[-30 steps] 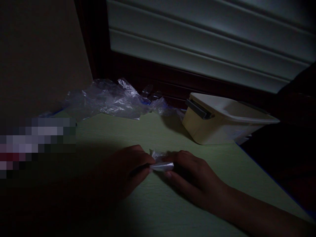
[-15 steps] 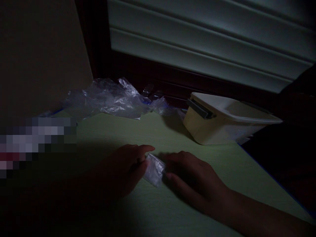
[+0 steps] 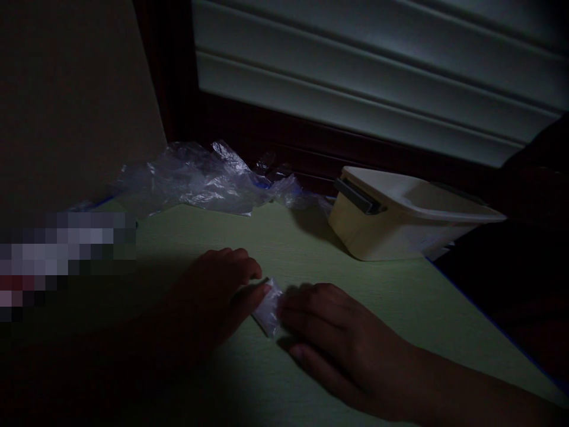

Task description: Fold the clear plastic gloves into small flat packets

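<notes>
A small folded piece of clear plastic (image 3: 269, 311) lies on the pale green tabletop (image 3: 284, 379) between my two hands. My left hand (image 3: 226, 293) is at its left side, the thumb tip touching its upper left edge and the curled fingers raised apart from the thumb. From the right, my right hand (image 3: 342, 344) rests its fingertips on the plastic's right edge, with the thumb spread lower and away from the fingers. The fingertips hide part of that edge. The scene is dim, and my left forearm is nearly lost in shadow.
Crumpled clear plastic bags (image 3: 200, 184) lie along the back left edge. A cream bin (image 3: 377, 234) with a dark handle stands at the back right, near the table's blue edge. Slatted panels rise behind. A blurred patch covers the far left.
My right hand has moved slightly left and its fingers now reach onto the plastic, which looks narrower. My left index finger, stretched out before, has curled and drawn back.
</notes>
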Action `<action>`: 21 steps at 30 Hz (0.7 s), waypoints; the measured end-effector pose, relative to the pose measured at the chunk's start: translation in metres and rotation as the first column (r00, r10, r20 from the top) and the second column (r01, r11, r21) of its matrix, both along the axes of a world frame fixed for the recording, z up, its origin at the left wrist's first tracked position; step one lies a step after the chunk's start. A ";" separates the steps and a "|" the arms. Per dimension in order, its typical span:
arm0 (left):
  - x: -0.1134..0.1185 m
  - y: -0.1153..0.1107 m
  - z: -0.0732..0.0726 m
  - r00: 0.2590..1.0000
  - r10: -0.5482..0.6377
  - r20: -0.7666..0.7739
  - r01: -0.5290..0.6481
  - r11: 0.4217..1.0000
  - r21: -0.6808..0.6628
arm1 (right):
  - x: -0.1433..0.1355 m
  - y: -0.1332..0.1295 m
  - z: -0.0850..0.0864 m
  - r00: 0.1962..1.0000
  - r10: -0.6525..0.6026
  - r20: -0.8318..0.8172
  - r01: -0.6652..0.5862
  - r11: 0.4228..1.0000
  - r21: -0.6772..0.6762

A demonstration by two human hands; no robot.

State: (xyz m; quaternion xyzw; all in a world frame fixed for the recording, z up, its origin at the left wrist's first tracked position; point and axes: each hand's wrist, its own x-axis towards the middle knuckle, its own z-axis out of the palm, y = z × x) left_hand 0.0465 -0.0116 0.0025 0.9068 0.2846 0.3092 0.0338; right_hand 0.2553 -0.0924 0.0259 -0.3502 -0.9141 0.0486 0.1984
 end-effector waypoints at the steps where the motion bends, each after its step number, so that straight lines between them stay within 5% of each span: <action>1: 0.000 -0.001 0.001 1.000 0.022 -0.009 -0.021 1.000 0.005 | 0.000 0.000 0.000 1.000 -0.003 0.001 0.003 1.000 -0.009; 7: -0.003 -0.005 0.005 0.997 0.026 -0.079 -0.028 0.999 -0.027 | -0.001 -0.001 0.002 1.000 -0.015 -0.002 0.015 0.999 -0.038; 14: -0.002 -0.006 -0.002 0.998 0.033 0.054 -0.022 0.979 -0.202 | 0.000 -0.001 0.001 0.999 0.008 -0.054 -0.010 0.999 -0.033; 21: 0.001 -0.011 0.017 0.987 0.130 0.091 -0.044 0.773 -0.633 | 0.005 0.002 -0.005 0.905 -0.161 -0.394 0.087 0.976 -0.199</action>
